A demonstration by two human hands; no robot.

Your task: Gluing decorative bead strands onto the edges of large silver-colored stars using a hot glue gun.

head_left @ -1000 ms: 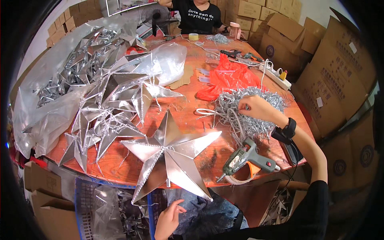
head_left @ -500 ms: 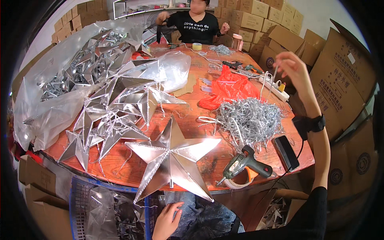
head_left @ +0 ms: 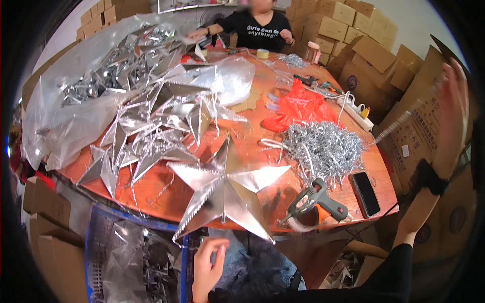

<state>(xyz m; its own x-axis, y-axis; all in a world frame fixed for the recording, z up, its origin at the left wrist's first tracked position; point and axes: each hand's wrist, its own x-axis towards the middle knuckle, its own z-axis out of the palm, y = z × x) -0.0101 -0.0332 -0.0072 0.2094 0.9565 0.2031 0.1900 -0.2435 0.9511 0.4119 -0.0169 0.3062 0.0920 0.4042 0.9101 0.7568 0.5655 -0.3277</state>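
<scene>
A large silver star (head_left: 230,189) lies at the table's front edge, with silver beaded trim along one of its ridges. My left hand (head_left: 208,265) is just below the star's lower points, over my lap; its fingers curl loosely, the thumb apart, and I see nothing in them. Raised at the far right is my right hand (head_left: 452,93), smeared by motion, a thin silver strand of trim (head_left: 401,125) running from it toward the table. A heap of silver trim (head_left: 323,151) lies right of the star. Nearer me are a dark glue gun (head_left: 318,199) and a roll of tape (head_left: 302,222).
More silver stars (head_left: 151,126) are piled at the left beside a big clear plastic bag (head_left: 76,131). A phone (head_left: 365,194), red plastic bag (head_left: 298,108) and power strip (head_left: 357,115) lie at the right. A blue crate (head_left: 93,252) stands below. A co-worker (head_left: 257,30) sits opposite.
My right hand has swung outward to the far right, drawing the strand of trim with it. My left hand has risen slightly toward the star. Across the table, the co-worker's arm has lowered.
</scene>
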